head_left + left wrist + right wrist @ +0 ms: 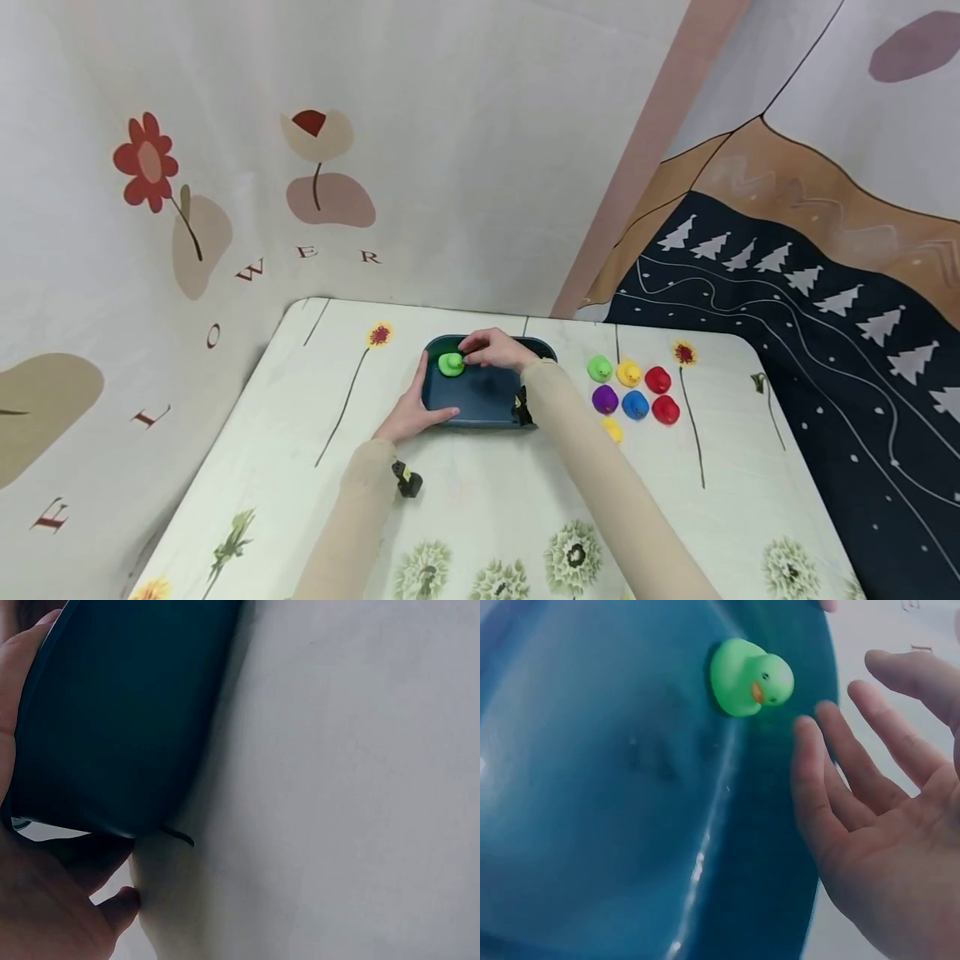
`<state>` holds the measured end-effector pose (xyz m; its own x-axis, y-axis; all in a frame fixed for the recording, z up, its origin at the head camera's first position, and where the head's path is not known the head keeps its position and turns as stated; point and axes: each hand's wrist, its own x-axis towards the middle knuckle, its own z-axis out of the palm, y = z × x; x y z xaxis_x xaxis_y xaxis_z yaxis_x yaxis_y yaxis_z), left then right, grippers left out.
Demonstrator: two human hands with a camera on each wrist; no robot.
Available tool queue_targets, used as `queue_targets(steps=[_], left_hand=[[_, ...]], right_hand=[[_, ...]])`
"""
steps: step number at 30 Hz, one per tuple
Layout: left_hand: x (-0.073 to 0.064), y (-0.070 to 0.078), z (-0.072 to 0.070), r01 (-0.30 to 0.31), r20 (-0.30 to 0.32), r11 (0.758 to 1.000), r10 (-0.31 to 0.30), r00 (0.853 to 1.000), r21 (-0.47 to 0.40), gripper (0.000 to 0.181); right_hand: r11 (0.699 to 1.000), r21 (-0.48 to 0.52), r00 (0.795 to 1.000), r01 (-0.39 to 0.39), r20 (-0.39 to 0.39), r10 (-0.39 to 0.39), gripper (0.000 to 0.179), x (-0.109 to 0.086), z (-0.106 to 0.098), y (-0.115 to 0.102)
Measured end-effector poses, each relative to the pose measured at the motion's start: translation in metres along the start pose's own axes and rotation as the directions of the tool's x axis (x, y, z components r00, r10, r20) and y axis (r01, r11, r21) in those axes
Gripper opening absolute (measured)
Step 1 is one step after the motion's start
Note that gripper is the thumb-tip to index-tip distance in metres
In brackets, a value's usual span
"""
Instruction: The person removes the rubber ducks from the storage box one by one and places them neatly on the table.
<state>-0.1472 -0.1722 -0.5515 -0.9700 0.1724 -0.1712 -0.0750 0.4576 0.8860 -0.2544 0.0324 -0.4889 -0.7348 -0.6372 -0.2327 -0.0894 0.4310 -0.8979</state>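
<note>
A dark blue tray [480, 400] stands toward the far side of the table. Inside its far left part sits a green rubber duck [451, 364], with its orange beak and eye visible in the right wrist view. My left hand [408, 412] rests against the near left corner, its thumb along the front side and straight fingers along the left side. In the left wrist view that hand [45, 900] lies against the wall. Over the tray reaches my right hand [495, 348], close to the duck. The right wrist view shows its fingers [810, 772] loosely extended, apart from the duck.
Right of the tray lie several rubber ducks: a green one [600, 368], a yellow one [628, 372], two red ones [657, 380], a purple one [605, 399] and a blue one [635, 405]. Another yellow duck [612, 429] is partly behind the right sleeve. A patterned cloth [465, 167] hangs behind.
</note>
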Motion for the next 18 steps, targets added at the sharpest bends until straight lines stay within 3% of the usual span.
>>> queue_targets(steps=[6, 18], left_hand=[[0.0, 0.001, 0.0, -0.001, -0.001, 1.0, 0.001, 1.0, 0.002, 0.114], [0.0, 0.0, 0.001, 0.006, -0.012, 1.0, -0.006, 1.0, -0.01, 0.115]], right_hand=[[1.0, 0.005, 0.999, -0.024, -0.024, 0.024, 0.033, 0.006, 0.015, 0.001], [0.996, -0.091, 1.0, -0.013, -0.011, 0.012, 0.046, 0.012, 0.027, 0.009]])
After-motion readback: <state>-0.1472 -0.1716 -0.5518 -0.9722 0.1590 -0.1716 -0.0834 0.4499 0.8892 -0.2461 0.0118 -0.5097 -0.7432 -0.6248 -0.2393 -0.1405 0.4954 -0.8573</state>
